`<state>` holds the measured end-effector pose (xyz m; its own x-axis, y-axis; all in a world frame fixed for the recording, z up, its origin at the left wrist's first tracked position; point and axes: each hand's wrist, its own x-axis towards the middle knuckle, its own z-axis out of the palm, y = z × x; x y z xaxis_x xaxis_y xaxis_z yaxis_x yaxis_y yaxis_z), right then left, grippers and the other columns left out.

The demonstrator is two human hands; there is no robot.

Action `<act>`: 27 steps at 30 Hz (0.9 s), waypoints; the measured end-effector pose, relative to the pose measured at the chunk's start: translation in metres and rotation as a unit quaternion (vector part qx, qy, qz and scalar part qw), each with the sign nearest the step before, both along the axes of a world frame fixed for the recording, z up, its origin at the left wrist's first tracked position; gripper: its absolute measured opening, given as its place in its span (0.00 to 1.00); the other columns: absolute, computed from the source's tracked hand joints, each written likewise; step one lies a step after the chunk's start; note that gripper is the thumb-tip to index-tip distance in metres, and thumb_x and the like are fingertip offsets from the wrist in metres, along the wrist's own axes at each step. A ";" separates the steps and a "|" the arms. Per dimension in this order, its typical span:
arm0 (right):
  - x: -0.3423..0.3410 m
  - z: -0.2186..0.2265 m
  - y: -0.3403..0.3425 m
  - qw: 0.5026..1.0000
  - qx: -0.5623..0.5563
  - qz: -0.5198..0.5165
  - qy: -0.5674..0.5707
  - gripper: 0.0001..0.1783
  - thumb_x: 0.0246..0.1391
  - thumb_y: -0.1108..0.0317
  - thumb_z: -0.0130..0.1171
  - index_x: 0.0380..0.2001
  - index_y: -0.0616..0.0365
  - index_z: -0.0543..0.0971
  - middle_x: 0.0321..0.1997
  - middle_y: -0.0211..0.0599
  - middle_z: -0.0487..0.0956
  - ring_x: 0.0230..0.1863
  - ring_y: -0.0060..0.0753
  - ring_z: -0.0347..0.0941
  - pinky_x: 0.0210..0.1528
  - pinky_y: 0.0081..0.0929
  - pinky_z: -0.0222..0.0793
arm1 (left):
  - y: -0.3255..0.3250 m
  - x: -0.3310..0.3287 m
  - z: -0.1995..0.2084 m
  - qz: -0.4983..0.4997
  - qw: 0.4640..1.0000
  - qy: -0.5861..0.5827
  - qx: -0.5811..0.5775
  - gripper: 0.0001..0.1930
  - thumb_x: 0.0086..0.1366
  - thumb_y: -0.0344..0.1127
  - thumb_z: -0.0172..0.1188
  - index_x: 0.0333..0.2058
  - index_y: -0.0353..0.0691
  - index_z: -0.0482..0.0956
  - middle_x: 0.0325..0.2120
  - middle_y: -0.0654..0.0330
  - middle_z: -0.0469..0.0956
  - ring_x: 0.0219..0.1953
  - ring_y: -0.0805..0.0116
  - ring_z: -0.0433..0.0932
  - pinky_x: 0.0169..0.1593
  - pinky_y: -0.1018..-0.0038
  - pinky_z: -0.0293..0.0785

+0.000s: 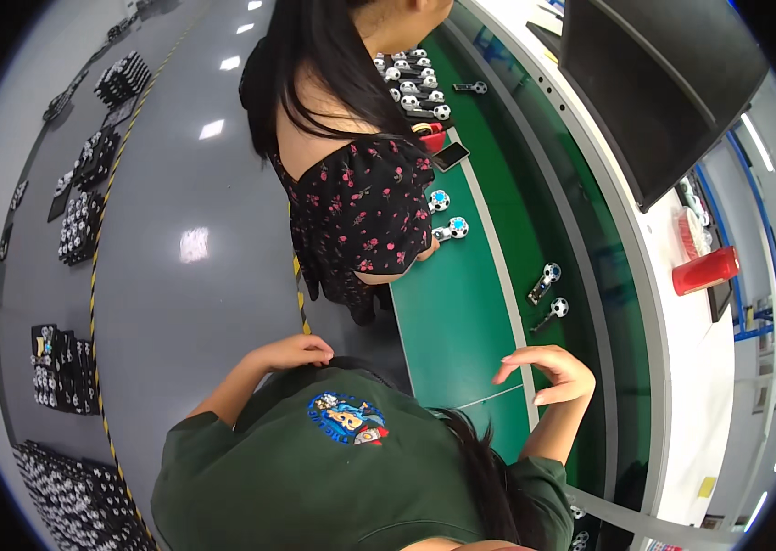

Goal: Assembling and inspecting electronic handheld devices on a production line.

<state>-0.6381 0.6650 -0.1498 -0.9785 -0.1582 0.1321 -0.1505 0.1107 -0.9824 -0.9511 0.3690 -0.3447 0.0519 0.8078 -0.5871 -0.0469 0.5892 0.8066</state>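
Hands are both empty: right hand (548,372) hovers open-fingered over the green surface (447,312), left hand (294,353) rests loosely curled at the chest. Nearest ball-headed gadgets (548,312) lie just beyond the right fingertips; reaching forward cleanly seems wise.

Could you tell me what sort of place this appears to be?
Probably a factory assembly line: a green conveyor belt carries ball-patterned handheld items, with trays of such parts on the grey floor.

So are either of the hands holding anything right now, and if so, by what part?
Nothing is held. The right hand hovers open over the green conveyor belt, its fingers spread. The left hand rests empty by the dark green shirt.
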 end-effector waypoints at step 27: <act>-0.695 0.020 -0.117 0.928 -0.072 -0.322 0.175 0.48 0.42 0.43 0.59 0.55 0.72 0.59 0.49 0.58 0.69 0.42 0.41 0.70 0.48 0.31 0.67 | 0.050 -0.581 0.202 0.203 0.802 0.099 0.553 0.38 0.52 0.44 0.62 0.57 0.30 0.58 0.56 0.46 0.61 0.56 0.53 0.63 0.56 0.65 0.62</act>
<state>-1.3334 0.5475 -0.1302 -0.7569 0.4883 0.4343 -0.4121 0.1592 -0.8971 -1.5322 0.4189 -0.1430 -0.3531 0.7666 0.5363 0.1392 -0.5237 0.8404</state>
